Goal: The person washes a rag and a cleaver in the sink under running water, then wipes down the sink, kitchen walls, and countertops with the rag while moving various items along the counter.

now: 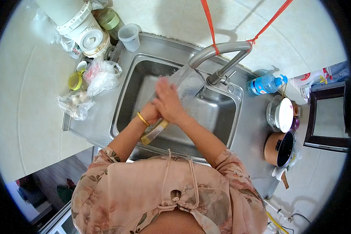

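Note:
My left hand (150,112), with a gold bangle at its wrist, is closed around a wooden-handled tool (155,132) above the sink. Its pale yellowish handle with a metal-looking strip sticks out below my hands, toward my body. The tool's other end is hidden or blurred, so its kind is unclear. My right hand (168,99) lies over the left, its fingers smeared by motion. Water (180,78) runs from the curved faucet (214,54) beside my right fingers. Both hands are over the steel sink (218,134).
White buckets (84,33), a plastic cup (129,37) and plastic bags (101,76) stand on the left. To the right are a blue bottle (263,84), bowls (283,115) and a brown pot (273,148). Red cords (208,23) hold the faucet from above.

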Motion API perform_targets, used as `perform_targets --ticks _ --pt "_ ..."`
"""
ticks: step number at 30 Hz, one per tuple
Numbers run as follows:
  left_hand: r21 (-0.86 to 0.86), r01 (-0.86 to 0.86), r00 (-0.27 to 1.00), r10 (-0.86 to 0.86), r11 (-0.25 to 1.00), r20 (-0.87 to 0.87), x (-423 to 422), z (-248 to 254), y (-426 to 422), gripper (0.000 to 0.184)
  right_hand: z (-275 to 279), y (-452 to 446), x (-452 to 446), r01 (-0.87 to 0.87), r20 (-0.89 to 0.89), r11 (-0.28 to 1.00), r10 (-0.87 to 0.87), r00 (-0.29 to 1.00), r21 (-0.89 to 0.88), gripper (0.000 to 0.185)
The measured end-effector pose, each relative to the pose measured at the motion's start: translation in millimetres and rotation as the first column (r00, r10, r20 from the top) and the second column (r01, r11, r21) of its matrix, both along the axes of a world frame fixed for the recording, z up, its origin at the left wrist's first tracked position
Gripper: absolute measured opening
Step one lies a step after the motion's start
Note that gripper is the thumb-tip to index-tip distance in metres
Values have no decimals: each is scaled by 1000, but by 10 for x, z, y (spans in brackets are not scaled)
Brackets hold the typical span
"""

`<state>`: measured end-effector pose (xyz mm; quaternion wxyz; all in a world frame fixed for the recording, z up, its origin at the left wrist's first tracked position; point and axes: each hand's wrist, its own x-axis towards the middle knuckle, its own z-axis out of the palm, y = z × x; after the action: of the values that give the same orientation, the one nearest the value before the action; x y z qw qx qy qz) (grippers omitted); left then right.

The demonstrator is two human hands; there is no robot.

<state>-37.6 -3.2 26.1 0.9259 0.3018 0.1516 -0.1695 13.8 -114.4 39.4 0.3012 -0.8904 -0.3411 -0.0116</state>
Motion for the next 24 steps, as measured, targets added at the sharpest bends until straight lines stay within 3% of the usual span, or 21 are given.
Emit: perform_targets --ticks 1,2,5,7,9,12,13,14,15,18,21,22,24 --pt "-50 -37 999 36 998 -6 -1 -3 -26 39 62 60 -9 -85 44 996 84 995 14 68" --pt "86 33 997 -39 996 64 -36 3 -32 41 94 84 -13 -169 88 985 167 982 25 68" --pt "140 200 979 -191 970 -75 -66 -83 91 39 16 -89 363 22 265 1000 -20 964 -6 66" --pt "137 110 993 -105 984 -48 -120 -12 91 37 132 -282 613 182 93 929 -160 983 -322 68" --pt "106 76 996 -69 992 -60 -142 -8 135 35 -97 -611 824 294 72 929 -285 956 -225 72" --pt "9 60 994 -59 998 -87 -114 -17 199 34 -295 -833 811 499 -119 866 -498 859 -28 67" --pt "-28 26 998 -28 999 -63 -87 55 162 34 -327 -810 787 562 -441 787 -422 792 255 61" --pt "-68 -7 999 4 998 -40 -55 95 124 34 -373 -757 755 654 -690 596 -218 690 466 55" --pt "-77 -37 997 32 996 -72 -7 19 94 35 -390 -715 723 757 -816 333 72 573 561 49" --pt "-52 -93 986 84 994 -147 164 -264 40 43 64 -639 661 766 -676 133 579 455 629 38" --pt "-84 -141 966 118 986 -231 298 -222 -98 51 222 -532 675 735 -637 93 579 509 671 29" --pt "13 -92 984 93 996 -151 331 -203 -142 63 235 -504 669 769 -706 125 509 493 627 30" --pt "29 -153 967 156 988 -202 413 -132 -216 68 164 -473 587 747 -813 336 350 466 573 31"
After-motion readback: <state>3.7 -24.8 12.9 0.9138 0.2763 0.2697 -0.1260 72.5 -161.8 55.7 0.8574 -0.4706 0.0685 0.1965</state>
